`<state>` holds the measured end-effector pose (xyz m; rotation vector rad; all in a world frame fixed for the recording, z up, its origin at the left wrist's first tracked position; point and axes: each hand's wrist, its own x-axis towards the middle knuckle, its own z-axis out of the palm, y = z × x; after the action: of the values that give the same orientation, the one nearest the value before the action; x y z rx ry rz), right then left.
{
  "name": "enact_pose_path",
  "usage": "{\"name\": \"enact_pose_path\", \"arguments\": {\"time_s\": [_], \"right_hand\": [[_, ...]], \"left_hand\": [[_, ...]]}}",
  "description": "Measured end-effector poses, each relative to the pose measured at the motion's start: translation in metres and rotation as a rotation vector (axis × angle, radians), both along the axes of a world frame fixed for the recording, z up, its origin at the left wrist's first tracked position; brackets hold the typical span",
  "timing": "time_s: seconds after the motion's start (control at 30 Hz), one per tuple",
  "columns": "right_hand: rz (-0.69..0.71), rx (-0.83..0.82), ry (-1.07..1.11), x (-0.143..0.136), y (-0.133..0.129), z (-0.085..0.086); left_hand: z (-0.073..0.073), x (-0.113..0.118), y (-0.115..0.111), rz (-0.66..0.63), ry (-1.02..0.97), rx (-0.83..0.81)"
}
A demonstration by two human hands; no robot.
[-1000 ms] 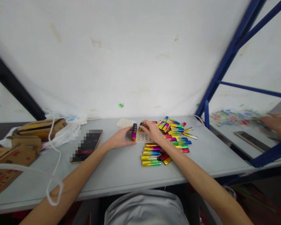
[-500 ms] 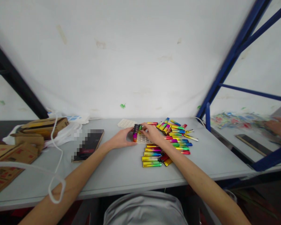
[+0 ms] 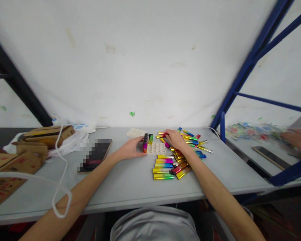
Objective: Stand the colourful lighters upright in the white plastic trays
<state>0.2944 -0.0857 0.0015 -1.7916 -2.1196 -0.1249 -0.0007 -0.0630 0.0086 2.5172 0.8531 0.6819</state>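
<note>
Several lighters [image 3: 145, 144] stand upright in a column at the left end of a white tray with round holes [image 3: 157, 148]. A green and yellow lighter [image 3: 151, 139] stands in the tray just right of that column. My left hand [image 3: 131, 148] is curved around the left side of the column, fingers behind and thumb in front. Over the pile of shiny coloured lighters [image 3: 188, 147] on the right, my right hand [image 3: 175, 138] has its fingertips on a red lighter [image 3: 162, 134]. Its fingers are bent and partly hidden.
A second white tray [image 3: 136, 132] lies behind the first. At left are a dark phone [image 3: 97, 155], cardboard boxes [image 3: 12, 167] and a white cable [image 3: 58, 150]. A blue metal frame [image 3: 240, 77] rises at right; beyond it are another person's hand [image 3: 297, 139] and a phone [image 3: 271, 156].
My right hand has moved right from the tray to the lighter pile, leaving the green and yellow lighter standing in the tray. My left hand has stayed beside the column.
</note>
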Motion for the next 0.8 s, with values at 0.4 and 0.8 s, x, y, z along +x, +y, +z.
{"name": "enact_pose_path", "arguments": {"time_s": [0.4,0.8], "right_hand": [[0.124,-0.025,-0.024,0.004,0.007,-0.0077],[0.083,0.037,0.041,0.0022,0.0051,-0.0048]], "left_hand": [[-0.0021,-0.0002,-0.0002,-0.006,0.016,0.009],[-0.0024,-0.001,0.001,-0.014,0.009,0.0]]}}
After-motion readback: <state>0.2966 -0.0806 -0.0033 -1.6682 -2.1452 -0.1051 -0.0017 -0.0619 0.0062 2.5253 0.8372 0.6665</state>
